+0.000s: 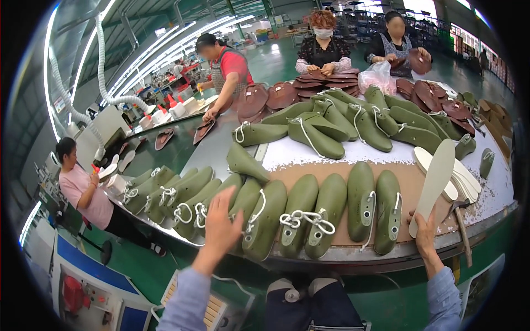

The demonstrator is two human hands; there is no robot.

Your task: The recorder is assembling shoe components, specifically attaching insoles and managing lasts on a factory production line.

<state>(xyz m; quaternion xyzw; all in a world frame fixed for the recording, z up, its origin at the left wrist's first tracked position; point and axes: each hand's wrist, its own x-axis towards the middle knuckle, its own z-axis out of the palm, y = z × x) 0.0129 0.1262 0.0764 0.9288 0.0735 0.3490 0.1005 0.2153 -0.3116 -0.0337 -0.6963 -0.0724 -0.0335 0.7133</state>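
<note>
Right hand (425, 236) pinches a pale insole (436, 179), likely light and bendy, well held by its lower end; left hand (220, 234), spread, empty, perhaps touches green lasts (268, 223).

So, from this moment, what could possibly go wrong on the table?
The hammer's handle overhangs the table edge near the right hand; a bump might knock it down. White cord appears to link two green shoe lasts in the front row, so lifting one could drag the other. Another last seems propped on neighbours and may slide.
</note>
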